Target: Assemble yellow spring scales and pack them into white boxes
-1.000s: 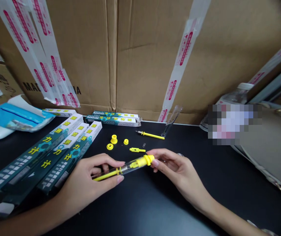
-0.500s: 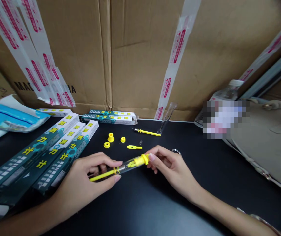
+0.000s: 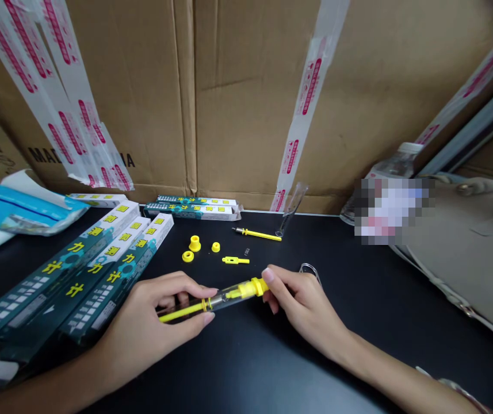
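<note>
A spring scale (image 3: pixel 225 298) with a clear tube and yellow inner parts is held between both hands above the black table, its right end tilted slightly up. My left hand (image 3: pixel 155 310) is closed around the tube's left part, thumb and forefinger on either side. At the other end sits a yellow cap (image 3: pixel 256 286), pinched by the thumb and fingers of my right hand (image 3: pixel 300 296). A metal wire loop (image 3: pixel 312 269) shows behind my right hand; what it joins is hidden. Past my hands lie a flat yellow piece (image 3: pixel 236 260) and a small spring (image 3: pixel 247 251).
Yellow rings and caps (image 3: pixel 194 244) lie near a yellow rod (image 3: pixel 258 234) and a clear tube (image 3: pixel 293 208). Printed boxes (image 3: pixel 112 259) line the left, more boxes (image 3: pixel 192 210) the back. A bottle (image 3: pixel 401 161) and bag (image 3: pixel 466 247) stand right, before a cardboard carton (image 3: pixel 237 115).
My right hand has shifted slightly down and right and turned a little, with the yellow cap still in its fingers. More of the wire loop shows. My left hand keeps its hold.
</note>
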Motion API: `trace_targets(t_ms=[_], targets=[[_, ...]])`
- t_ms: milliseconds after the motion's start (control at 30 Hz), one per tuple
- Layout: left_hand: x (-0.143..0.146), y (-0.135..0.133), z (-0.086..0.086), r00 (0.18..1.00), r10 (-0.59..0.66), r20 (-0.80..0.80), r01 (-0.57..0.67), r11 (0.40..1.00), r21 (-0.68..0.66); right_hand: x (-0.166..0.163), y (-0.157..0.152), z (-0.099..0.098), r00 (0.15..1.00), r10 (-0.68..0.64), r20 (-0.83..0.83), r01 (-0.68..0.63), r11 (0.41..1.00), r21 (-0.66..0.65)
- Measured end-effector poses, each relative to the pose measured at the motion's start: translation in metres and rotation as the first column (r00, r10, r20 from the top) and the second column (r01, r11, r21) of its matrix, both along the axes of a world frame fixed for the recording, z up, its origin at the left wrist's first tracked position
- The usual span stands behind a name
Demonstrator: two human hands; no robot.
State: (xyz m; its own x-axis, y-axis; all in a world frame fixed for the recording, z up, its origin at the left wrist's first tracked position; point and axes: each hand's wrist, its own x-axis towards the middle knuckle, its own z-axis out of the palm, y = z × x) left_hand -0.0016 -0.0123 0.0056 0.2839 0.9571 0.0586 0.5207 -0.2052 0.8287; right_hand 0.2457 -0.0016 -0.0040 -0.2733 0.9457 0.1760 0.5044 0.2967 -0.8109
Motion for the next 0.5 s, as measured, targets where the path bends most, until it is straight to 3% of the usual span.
trace_targets(t_ms=[333,500], targets=[[-0.001,0.0013,-0.0023,0.999,0.026,0.037,-0.024,0.998,-0.053,0.004,-0.0017,0.0037,0.995,0.099,0.006,-0.099,0.995,0.005],[-0.0025,0.0013,-0.0034,0.997,0.036,0.067,-0.031,0.996,-0.079,0.002,-0.0008,0.0023,0.997,0.029,-0.078,-0.028,1.0,0.007]])
